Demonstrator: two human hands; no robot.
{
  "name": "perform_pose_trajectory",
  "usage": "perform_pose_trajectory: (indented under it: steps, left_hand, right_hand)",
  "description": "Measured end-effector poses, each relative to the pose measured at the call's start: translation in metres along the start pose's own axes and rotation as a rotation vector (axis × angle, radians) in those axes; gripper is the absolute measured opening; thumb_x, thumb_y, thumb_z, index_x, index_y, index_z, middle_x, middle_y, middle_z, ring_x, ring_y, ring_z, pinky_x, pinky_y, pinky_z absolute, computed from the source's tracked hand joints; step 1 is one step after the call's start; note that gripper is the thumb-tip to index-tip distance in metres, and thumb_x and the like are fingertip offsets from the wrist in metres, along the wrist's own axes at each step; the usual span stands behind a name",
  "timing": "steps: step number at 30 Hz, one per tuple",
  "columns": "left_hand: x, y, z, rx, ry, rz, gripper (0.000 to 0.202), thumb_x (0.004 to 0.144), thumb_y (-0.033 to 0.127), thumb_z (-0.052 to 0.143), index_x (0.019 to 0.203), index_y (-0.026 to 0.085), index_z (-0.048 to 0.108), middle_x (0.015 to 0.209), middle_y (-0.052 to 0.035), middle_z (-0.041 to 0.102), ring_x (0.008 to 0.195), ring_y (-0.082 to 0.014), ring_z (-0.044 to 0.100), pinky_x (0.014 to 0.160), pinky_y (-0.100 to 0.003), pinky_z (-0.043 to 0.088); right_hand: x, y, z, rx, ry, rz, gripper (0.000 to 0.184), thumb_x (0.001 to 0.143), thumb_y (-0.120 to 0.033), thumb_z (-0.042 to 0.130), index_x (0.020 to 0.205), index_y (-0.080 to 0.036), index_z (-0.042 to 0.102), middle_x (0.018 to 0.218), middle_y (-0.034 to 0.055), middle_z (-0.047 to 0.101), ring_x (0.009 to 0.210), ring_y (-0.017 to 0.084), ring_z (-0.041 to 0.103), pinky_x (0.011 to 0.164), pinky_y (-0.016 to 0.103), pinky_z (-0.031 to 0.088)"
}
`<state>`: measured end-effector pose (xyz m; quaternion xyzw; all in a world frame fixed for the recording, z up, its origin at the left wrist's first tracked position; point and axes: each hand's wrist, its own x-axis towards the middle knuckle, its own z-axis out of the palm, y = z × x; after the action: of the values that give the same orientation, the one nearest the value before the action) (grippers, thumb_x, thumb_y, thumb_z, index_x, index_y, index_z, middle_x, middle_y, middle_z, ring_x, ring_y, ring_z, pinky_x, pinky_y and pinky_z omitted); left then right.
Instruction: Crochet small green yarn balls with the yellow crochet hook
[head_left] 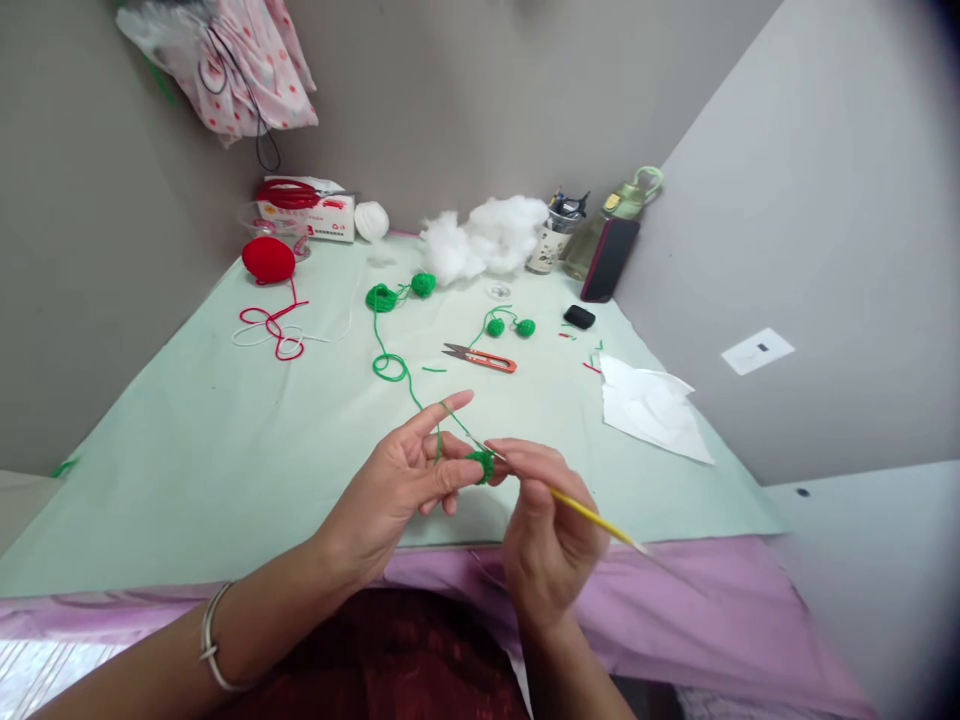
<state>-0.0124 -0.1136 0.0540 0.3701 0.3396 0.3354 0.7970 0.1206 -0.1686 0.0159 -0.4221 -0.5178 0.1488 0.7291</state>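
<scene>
My left hand [420, 470] pinches a small green crochet piece [482, 465] between thumb and fingers, its index finger stretched out with green yarn [415, 392] looped over it. In my right hand [551, 520] is a crochet hook [592, 515] with a yellow handle, held like a pen. The hook's tip meets the upper edge of the green piece, close to my left fingertips. From my left hand the yarn runs back across the table to a green yarn bundle [382, 298]. Whether the tip sits inside a stitch, I cannot tell.
Orange-handled thread snips [480, 358] lie beyond my hands, near two small green balls [510, 328]. Farther back are white stuffing [484, 238], red yarn [268, 260], a pen cup [551, 240] and a leaning phone [611, 260]. White paper [652, 405] rests at the right.
</scene>
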Motion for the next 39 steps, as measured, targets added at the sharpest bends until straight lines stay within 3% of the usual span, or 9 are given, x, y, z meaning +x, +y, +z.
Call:
perform_pose_trajectory:
  steps: [5,9,17,21,23,26,31,35,39]
  left_hand:
    - [-0.001,0.001,-0.001,-0.024,-0.012,0.025,0.070,0.078,0.027,0.089,0.143,0.024,0.062,0.093,0.0038,0.064,0.048,0.0006,0.043,0.053,-0.020,0.045]
    - [-0.003,0.001,-0.002,0.007,-0.014,0.067,0.065,0.080,0.025,0.088,0.140,0.025,0.064,0.093,0.0044,0.063,0.050,-0.0006,0.051,0.056,-0.021,0.048]
    - [-0.002,-0.005,-0.001,0.088,0.038,0.186,0.060,0.082,0.023,0.086,0.138,0.027,0.065,0.091,0.0042,0.062,0.073,-0.0071,0.061,0.067,-0.019,0.051]
    - [-0.002,-0.003,-0.001,-0.027,-0.047,0.028,0.065,0.084,0.026,0.085,0.144,0.022,0.061,0.080,0.0054,0.058,0.054,-0.0024,0.045,0.051,-0.016,0.040]
    - [-0.001,-0.001,-0.002,-0.115,-0.096,-0.087,0.063,0.084,0.027,0.084,0.142,0.017,0.062,0.068,0.0090,0.048,0.047,-0.0005,0.025,0.043,-0.015,0.028]
    - [0.000,0.004,-0.004,-0.177,-0.084,-0.110,0.054,0.084,0.025,0.084,0.134,0.013,0.068,0.060,0.0124,0.034,0.047,-0.0010,0.013,0.041,-0.014,0.024]
    - [0.000,0.002,0.001,-0.087,-0.069,0.004,0.054,0.080,0.024,0.086,0.132,0.021,0.070,0.086,0.0028,0.059,0.050,-0.0008,0.033,0.040,-0.014,0.030]
    - [0.000,-0.004,0.003,-0.002,-0.016,0.107,0.052,0.080,0.025,0.087,0.130,0.024,0.073,0.090,0.0012,0.062,0.062,-0.0057,0.046,0.045,-0.015,0.038]
    - [0.000,-0.005,0.002,-0.071,-0.024,0.016,0.051,0.082,0.028,0.086,0.130,0.021,0.073,0.074,0.0050,0.056,0.049,-0.0024,0.031,0.043,-0.016,0.032]
  right_hand:
    - [0.010,-0.001,-0.006,0.279,-0.009,0.291,0.023,0.107,-0.029,0.054,0.100,-0.025,0.076,0.095,0.0014,0.080,0.068,0.011,0.068,0.065,0.026,0.057]
    - [0.010,-0.003,-0.010,0.234,-0.038,0.284,0.025,0.108,-0.028,0.049,0.101,-0.025,0.073,0.094,0.0014,0.080,0.068,0.012,0.071,0.065,0.027,0.058]
    - [-0.001,-0.005,-0.018,-0.341,-0.207,-0.221,0.028,0.103,-0.014,0.052,0.122,-0.025,0.070,0.108,0.0073,0.079,0.093,0.020,0.076,0.075,0.035,0.064]
    - [-0.007,0.006,-0.018,-0.618,-0.210,-0.443,0.038,0.096,-0.014,0.065,0.128,-0.032,0.072,0.111,0.0077,0.077,0.098,0.022,0.076,0.074,0.035,0.065]
    - [-0.006,0.006,-0.017,-0.570,-0.175,-0.385,0.036,0.097,-0.013,0.063,0.125,-0.032,0.073,0.108,0.0072,0.076,0.096,0.022,0.074,0.074,0.036,0.064]
    - [0.002,0.001,-0.013,-0.270,-0.071,-0.099,0.026,0.103,-0.016,0.054,0.113,-0.026,0.075,0.092,0.0054,0.074,0.080,0.019,0.070,0.068,0.036,0.060]
    - [0.013,-0.007,-0.007,0.039,-0.049,0.160,0.022,0.104,-0.021,0.054,0.102,-0.025,0.076,0.092,0.0037,0.074,0.072,0.015,0.066,0.064,0.031,0.057]
    - [0.006,-0.005,-0.005,-0.177,-0.110,0.030,0.025,0.101,-0.014,0.058,0.111,-0.027,0.077,0.097,0.0045,0.077,0.083,0.018,0.070,0.069,0.033,0.060]
    - [0.000,-0.001,-0.007,-0.458,-0.089,-0.266,0.036,0.094,-0.008,0.068,0.120,-0.032,0.077,0.108,0.0056,0.076,0.094,0.020,0.073,0.075,0.034,0.061]
